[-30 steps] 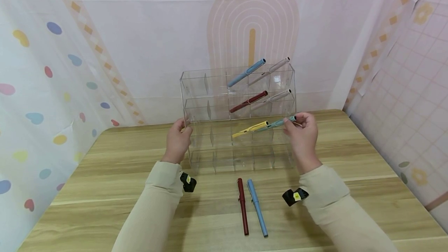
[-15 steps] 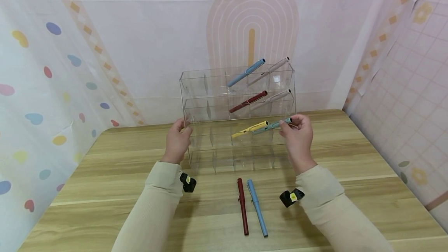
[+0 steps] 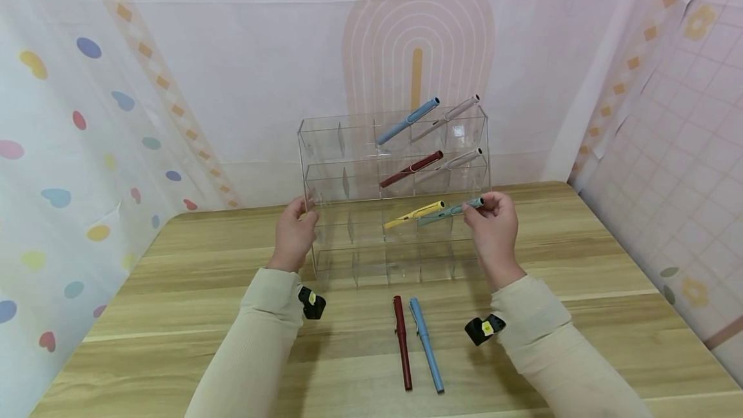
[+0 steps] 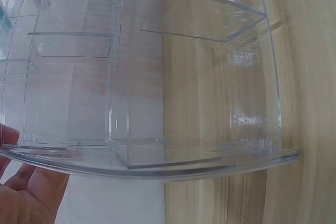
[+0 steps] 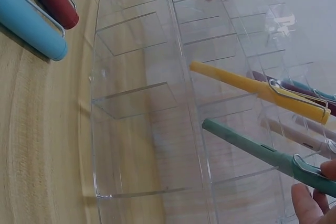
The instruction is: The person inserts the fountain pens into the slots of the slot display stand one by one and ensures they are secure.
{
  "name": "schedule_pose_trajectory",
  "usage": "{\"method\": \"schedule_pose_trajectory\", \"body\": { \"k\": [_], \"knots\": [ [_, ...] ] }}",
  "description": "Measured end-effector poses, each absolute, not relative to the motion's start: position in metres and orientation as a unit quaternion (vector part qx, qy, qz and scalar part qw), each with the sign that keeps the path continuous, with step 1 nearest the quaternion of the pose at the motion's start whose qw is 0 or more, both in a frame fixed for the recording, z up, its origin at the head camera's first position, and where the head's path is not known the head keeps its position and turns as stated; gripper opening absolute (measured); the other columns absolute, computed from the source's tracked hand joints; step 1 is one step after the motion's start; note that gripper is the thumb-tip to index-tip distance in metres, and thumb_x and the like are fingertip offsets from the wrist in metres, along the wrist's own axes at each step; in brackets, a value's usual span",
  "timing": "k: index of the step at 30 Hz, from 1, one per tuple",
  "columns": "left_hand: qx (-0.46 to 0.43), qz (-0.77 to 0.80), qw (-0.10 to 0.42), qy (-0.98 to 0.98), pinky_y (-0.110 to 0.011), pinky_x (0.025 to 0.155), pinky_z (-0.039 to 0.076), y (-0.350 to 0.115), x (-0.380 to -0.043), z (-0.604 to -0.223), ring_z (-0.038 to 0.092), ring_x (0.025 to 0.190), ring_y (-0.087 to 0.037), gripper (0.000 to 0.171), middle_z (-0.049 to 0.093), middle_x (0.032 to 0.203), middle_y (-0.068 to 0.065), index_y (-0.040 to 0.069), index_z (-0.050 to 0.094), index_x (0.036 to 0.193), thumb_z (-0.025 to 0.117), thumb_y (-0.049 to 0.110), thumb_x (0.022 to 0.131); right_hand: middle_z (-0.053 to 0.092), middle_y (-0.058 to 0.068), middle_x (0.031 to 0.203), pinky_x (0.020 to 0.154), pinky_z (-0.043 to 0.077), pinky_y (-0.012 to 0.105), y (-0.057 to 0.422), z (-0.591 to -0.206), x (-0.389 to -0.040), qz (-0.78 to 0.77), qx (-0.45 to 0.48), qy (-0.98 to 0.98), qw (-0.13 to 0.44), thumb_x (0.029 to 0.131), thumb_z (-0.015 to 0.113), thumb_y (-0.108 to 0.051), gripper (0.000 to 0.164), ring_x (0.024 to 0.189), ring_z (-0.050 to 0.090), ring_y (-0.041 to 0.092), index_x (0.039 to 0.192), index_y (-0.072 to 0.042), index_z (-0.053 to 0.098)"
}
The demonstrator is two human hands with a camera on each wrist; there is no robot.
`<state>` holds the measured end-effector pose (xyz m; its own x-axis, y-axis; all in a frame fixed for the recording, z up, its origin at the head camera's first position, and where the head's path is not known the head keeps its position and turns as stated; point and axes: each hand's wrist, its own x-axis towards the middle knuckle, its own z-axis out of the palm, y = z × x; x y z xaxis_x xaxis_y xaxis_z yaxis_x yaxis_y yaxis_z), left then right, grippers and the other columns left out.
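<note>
A clear acrylic pen rack [image 3: 400, 247] with stepped tiers stands on the wooden table. My left hand [image 3: 295, 234] grips its left side panel; the left wrist view shows those fingers [image 4: 44, 190] at the panel edge. On the third tier down, my right hand [image 3: 496, 231] pinches the clip end of a green pen [image 5: 252, 148] between thumb and fingers. The green pen's lower end lies in a compartment right of the one with a yellow pen [image 3: 413, 215]. Both pens slant up to the right.
Higher tiers bear a blue pen [image 3: 409, 121], a dark red pen [image 3: 412, 169] and two pale pens, one on top [image 3: 449, 116]. Before the rack, another dark red pen [image 3: 402, 344] and another blue pen [image 3: 426, 344] lie on the table. A patterned cloth [image 3: 261, 50] hangs behind.
My right hand has shifted left and slightly down with the green pen, whose clip end now sits nearer the yellow pen. The left hand and rack have stayed put.
</note>
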<state>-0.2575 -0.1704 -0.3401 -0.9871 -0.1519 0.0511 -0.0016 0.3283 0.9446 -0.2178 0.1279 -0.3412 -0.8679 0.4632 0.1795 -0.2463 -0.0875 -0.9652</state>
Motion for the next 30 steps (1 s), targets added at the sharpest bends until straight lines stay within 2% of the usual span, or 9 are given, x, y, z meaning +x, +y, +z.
{"method": "schedule_pose_trajectory", "body": {
  "k": [7, 12, 16, 20, 23, 30],
  "knots": [
    [0.054, -0.579, 0.060, -0.811, -0.018, 0.050, 0.034, -0.171, -0.257, -0.340, 0.034, 0.056, -0.005, 0.045, 0.048, 0.140, -0.012, 0.010, 0.044, 0.144, 0.041, 0.009, 0.099, 0.047, 0.003, 0.098, 0.073, 0.047, 0.012, 0.128, -0.340, -0.216, 0.726, -0.090, -0.641, 0.235, 0.084, 0.061, 0.012, 0.031, 0.088, 0.052, 0.010, 0.108, 0.000, 0.045],
    [0.056, -0.584, 0.055, -0.808, -0.018, 0.050, 0.034, -0.170, -0.256, -0.338, 0.035, 0.057, -0.006, 0.045, 0.047, 0.141, -0.012, 0.012, 0.044, 0.145, 0.041, 0.009, 0.099, 0.046, 0.002, 0.101, 0.077, 0.048, 0.014, 0.131, -0.340, -0.210, 0.737, -0.086, -0.623, 0.248, 0.083, 0.061, 0.011, 0.040, 0.094, 0.054, 0.014, 0.116, -0.001, 0.043],
    [0.054, -0.586, 0.057, -0.806, -0.018, 0.050, 0.033, -0.169, -0.256, -0.338, 0.034, 0.057, -0.006, 0.046, 0.047, 0.141, -0.013, 0.012, 0.044, 0.144, 0.041, 0.008, 0.099, 0.048, 0.002, 0.101, 0.081, 0.048, 0.014, 0.133, -0.341, -0.201, 0.736, -0.083, -0.609, 0.282, 0.083, 0.060, 0.011, 0.041, 0.095, 0.055, 0.012, 0.118, -0.003, 0.043],
    [0.051, -0.592, 0.058, -0.802, -0.017, 0.050, 0.033, -0.169, -0.256, -0.338, 0.034, 0.057, -0.005, 0.046, 0.047, 0.140, -0.013, 0.011, 0.044, 0.144, 0.041, 0.008, 0.098, 0.049, 0.002, 0.100, 0.081, 0.048, 0.015, 0.134, -0.345, -0.192, 0.729, -0.077, -0.612, 0.298, 0.083, 0.059, 0.013, 0.038, 0.093, 0.057, 0.011, 0.112, -0.007, 0.045],
    [0.051, -0.600, 0.055, -0.797, -0.017, 0.050, 0.033, -0.171, -0.257, -0.339, 0.034, 0.057, -0.005, 0.046, 0.047, 0.140, -0.012, 0.012, 0.045, 0.144, 0.041, 0.008, 0.098, 0.050, 0.002, 0.098, 0.079, 0.049, 0.014, 0.134, -0.350, -0.184, 0.712, -0.072, -0.638, 0.284, 0.084, 0.058, 0.013, 0.034, 0.091, 0.058, 0.009, 0.108, -0.007, 0.046],
    [0.050, -0.622, 0.049, -0.780, -0.016, 0.050, 0.033, -0.172, -0.258, -0.339, 0.032, 0.052, -0.002, 0.046, 0.048, 0.139, -0.011, 0.012, 0.046, 0.143, 0.043, 0.008, 0.098, 0.055, 0.010, 0.101, 0.079, 0.048, 0.013, 0.132, -0.361, -0.171, 0.673, -0.036, -0.708, 0.212, 0.086, 0.059, 0.012, 0.030, 0.089, 0.057, 0.005, 0.113, 0.007, 0.047]
  ]
}}
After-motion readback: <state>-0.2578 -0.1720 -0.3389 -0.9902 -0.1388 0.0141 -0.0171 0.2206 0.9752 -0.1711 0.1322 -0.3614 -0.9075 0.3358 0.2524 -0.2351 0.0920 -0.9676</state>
